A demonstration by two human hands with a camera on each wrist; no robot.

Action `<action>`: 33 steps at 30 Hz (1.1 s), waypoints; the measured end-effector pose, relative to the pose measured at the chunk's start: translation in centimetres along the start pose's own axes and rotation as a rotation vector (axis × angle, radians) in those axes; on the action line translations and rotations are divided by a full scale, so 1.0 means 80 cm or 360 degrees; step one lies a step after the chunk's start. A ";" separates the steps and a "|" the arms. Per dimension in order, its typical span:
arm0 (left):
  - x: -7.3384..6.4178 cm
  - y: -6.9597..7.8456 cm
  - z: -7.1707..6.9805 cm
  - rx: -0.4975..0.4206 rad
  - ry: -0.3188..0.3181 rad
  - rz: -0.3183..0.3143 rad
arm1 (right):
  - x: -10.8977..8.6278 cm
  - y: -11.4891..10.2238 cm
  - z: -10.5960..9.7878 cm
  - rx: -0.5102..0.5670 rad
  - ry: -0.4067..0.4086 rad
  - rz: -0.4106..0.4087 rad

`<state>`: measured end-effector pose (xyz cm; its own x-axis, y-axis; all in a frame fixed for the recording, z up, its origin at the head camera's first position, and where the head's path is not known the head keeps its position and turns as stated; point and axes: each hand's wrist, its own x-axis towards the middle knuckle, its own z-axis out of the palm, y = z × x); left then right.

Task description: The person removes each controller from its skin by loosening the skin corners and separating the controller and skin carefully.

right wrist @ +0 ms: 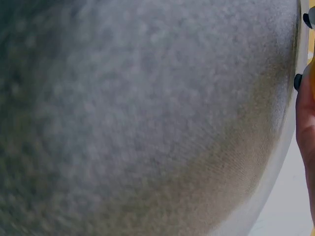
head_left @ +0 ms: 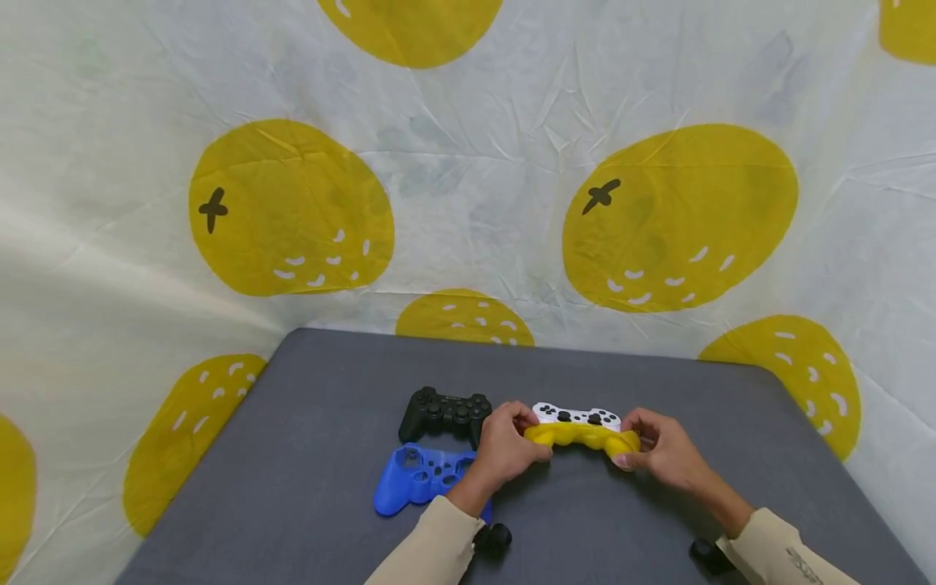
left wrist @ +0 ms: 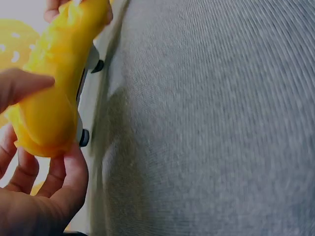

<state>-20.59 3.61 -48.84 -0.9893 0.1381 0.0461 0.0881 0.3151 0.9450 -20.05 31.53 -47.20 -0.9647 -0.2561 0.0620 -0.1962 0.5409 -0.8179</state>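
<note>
A white game controller (head_left: 578,416) with dark thumbsticks is partly inside a yellow silicone controller cover (head_left: 581,436), both held up over the table. My left hand (head_left: 506,443) grips the left end of the cover and controller, its thumb pressing on the yellow side in the left wrist view. At the other end my right hand (head_left: 661,447) pinches the cover, thumb below and fingers above. The cover wraps the side towards me, while the white button face shows beyond it. In the right wrist view only an edge of the right hand (right wrist: 306,128) shows.
A black controller (head_left: 444,412) lies to the left of the hands. Nearer me, a blue silicone cover (head_left: 420,479) lies partly behind the left forearm. The grey table (head_left: 314,422) ends at a white cloth wall (head_left: 483,211) printed with yellow fruit.
</note>
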 end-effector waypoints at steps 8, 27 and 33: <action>0.004 0.001 -0.007 -0.0047 -0.0144 0.0025 | 0.002 0.002 -0.006 -0.0008 -0.0044 -0.0070; -0.007 0.011 -0.006 0.0299 -0.0127 0.0083 | -0.005 -0.003 0.004 -0.0260 0.0019 -0.0098; -0.009 0.012 0.000 0.0550 -0.0019 0.0192 | -0.012 -0.005 0.016 -0.0449 0.0110 -0.0318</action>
<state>-19.80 3.80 -47.92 -0.9682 0.2041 0.1450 0.2402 0.5943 0.7676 -18.86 30.55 -47.66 -0.9100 -0.3298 0.2514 -0.4140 0.6880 -0.5960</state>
